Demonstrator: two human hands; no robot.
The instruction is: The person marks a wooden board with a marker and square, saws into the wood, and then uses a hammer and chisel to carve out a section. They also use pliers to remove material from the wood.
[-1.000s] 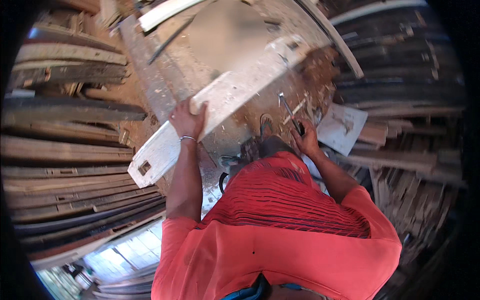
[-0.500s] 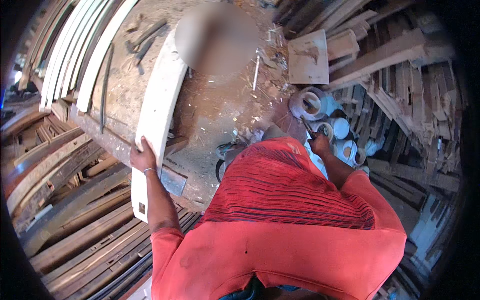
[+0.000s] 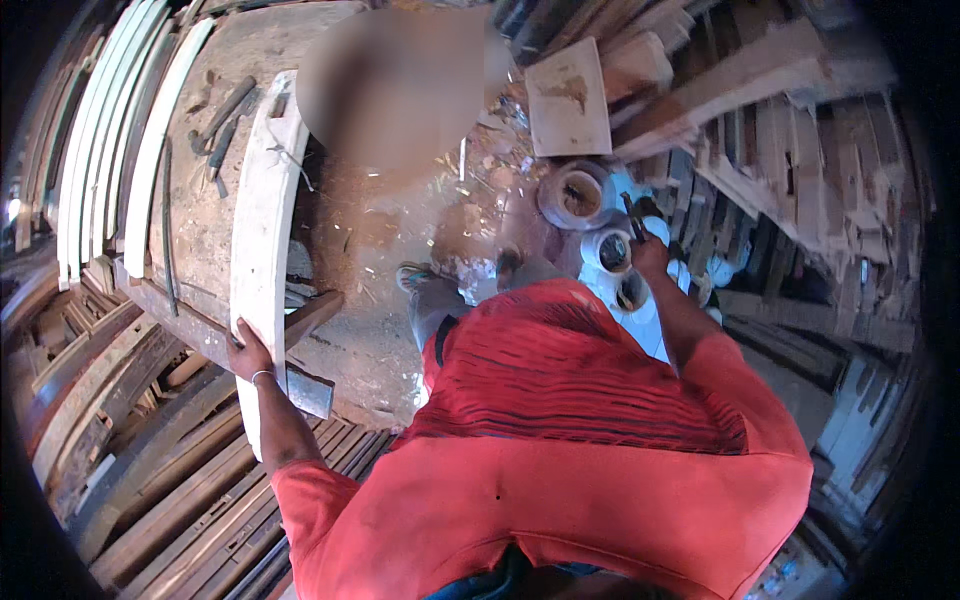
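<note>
A long whitish plank [image 3: 258, 290], with a cut-out at its far end, lies along the near side of a worn wooden work surface [image 3: 200, 260]. My left hand [image 3: 250, 350] grips the plank's lower part, thumb over its face. Off to the right, my right hand [image 3: 650, 253] is closed on a dark-handled hammer [image 3: 634, 217], held above several round tubs [image 3: 610, 250]; the tool's head is hard to make out. A thin crooked piece [image 3: 290, 160] crosses the plank's upper part.
Pale strips [image 3: 150, 150] and dark offcuts [image 3: 230, 115] sit at the upper left. Curved timbers [image 3: 100, 410] are stacked at lower left, more lumber [image 3: 820, 200] fills the right, and a square board [image 3: 565, 95] stands behind the tubs. Chips litter the floor [image 3: 370, 230].
My view has turned, so the plank went from diagonal to pointing away from me on the left. My right hand and hammer moved outward to the tubs. Both hands keep their holds.
</note>
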